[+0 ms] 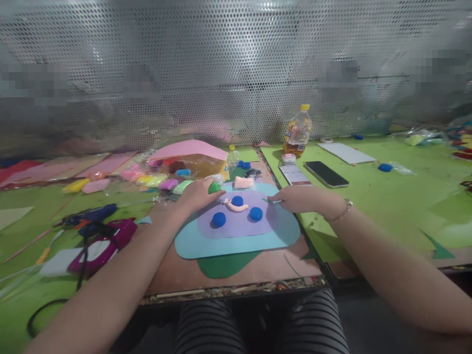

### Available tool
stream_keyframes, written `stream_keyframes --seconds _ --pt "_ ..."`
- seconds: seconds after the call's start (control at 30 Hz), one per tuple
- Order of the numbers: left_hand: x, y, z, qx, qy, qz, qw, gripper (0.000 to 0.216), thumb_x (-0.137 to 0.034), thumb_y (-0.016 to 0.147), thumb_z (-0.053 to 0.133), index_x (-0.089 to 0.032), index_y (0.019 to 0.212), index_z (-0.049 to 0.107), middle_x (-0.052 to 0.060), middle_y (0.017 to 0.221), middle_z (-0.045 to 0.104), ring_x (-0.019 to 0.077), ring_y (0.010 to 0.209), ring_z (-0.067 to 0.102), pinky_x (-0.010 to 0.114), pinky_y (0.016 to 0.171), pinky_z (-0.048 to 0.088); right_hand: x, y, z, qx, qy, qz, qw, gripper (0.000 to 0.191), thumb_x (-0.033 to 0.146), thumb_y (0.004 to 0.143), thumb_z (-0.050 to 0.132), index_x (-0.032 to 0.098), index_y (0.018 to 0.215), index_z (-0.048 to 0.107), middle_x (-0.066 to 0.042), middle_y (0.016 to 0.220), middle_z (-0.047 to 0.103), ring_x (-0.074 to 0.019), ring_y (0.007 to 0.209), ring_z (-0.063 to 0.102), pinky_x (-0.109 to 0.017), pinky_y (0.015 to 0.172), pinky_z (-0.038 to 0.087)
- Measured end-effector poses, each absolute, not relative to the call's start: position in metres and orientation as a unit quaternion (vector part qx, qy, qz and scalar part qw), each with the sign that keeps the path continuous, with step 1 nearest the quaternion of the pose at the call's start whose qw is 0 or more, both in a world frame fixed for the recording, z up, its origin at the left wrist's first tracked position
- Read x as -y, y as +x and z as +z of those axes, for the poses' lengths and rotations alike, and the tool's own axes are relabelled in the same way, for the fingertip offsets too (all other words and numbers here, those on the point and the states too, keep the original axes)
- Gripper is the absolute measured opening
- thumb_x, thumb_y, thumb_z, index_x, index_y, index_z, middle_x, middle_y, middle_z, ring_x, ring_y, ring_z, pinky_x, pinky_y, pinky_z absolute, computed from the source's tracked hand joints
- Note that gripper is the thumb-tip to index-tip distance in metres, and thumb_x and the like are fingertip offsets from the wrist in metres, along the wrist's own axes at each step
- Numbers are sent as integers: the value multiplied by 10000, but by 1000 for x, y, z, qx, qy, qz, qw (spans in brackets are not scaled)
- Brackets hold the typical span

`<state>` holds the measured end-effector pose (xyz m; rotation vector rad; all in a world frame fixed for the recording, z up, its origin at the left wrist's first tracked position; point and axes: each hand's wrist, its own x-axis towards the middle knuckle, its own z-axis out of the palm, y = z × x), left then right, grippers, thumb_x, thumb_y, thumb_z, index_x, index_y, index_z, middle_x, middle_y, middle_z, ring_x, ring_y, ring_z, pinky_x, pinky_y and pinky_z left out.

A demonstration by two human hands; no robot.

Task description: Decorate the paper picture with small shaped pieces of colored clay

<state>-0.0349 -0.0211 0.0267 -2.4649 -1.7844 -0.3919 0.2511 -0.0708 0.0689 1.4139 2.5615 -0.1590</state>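
My left hand (199,194) is closed around a small green lump of clay (214,187) at the far left edge of a light blue sheet (236,241). My right hand (297,197) pinches a thin green strip (268,200) at the sheet's right edge. On the blue sheet lies a purple oval sheet (239,223) with three blue clay balls (219,219) and a peach clay roll (236,207). A peach clay block (244,182) sits just behind. A dark green sheet (224,264) pokes out below the blue one.
Several pastel clay packs (158,180) and a pink sheet (188,149) lie at the back left. A glue gun (90,216) and a magenta case (105,246) sit left. A phone (326,174), bottle (298,130) and white pad (345,153) are on the right green mat.
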Motion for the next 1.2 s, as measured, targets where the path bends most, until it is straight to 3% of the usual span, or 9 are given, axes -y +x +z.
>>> stream_keyframes --seconds 0.17,0.37,0.43,0.57,0.67,0.93,1.2 --pt "21 -36 27 572 -809 -125 48 532 -661 773 397 -175 924 551 106 886 646 271 812 601 302 595 380 67 252 65 -869 483 -42 100 524 76 793 360 217 1259 555 -103 1059 668 -211 826 649 -261 596 443" --pt "30 -30 39 556 -817 -138 65 510 -661 789 383 -180 884 523 93 826 620 261 790 584 309 596 364 66 252 62 -879 471 -36 63 437 114 817 377 176 1176 618 -110 1058 664 -236 876 633 -297 666 460" --pt "37 -25 44 543 -824 -144 66 503 -661 795 377 -182 866 514 88 813 612 253 791 577 309 601 362 68 249 64 -883 468 -19 6 409 133 835 386 159 1182 601 -120 1054 657 -244 905 617 -312 692 464" --pt "51 -12 47 500 -852 -141 58 466 -619 807 423 -178 929 515 89 856 612 247 821 574 317 642 376 75 235 68 -903 381 3 -198 305 158 894 372 152 1095 602 -110 1036 616 -196 939 570 -303 794 453" --pt "56 -5 43 464 -875 -131 53 465 -604 803 452 -175 970 517 86 866 615 244 840 575 318 673 391 80 221 63 -906 314 -15 -285 253 174 916 375 157 1027 602 -95 979 580 -166 896 552 -295 791 457" --pt "57 -2 39 421 -890 -163 62 467 -599 817 429 -151 921 508 84 828 614 233 785 583 316 654 405 78 208 47 -877 276 -33 -393 141 121 865 476 155 925 598 -50 835 544 -137 718 523 -277 640 453" --pt "58 -1 36 395 -895 -208 13 421 -580 793 487 -167 870 503 40 746 575 198 717 555 295 632 397 77 204 40 -862 250 -67 -435 168 134 846 535 166 954 660 -43 822 560 -124 691 529 -274 636 467"
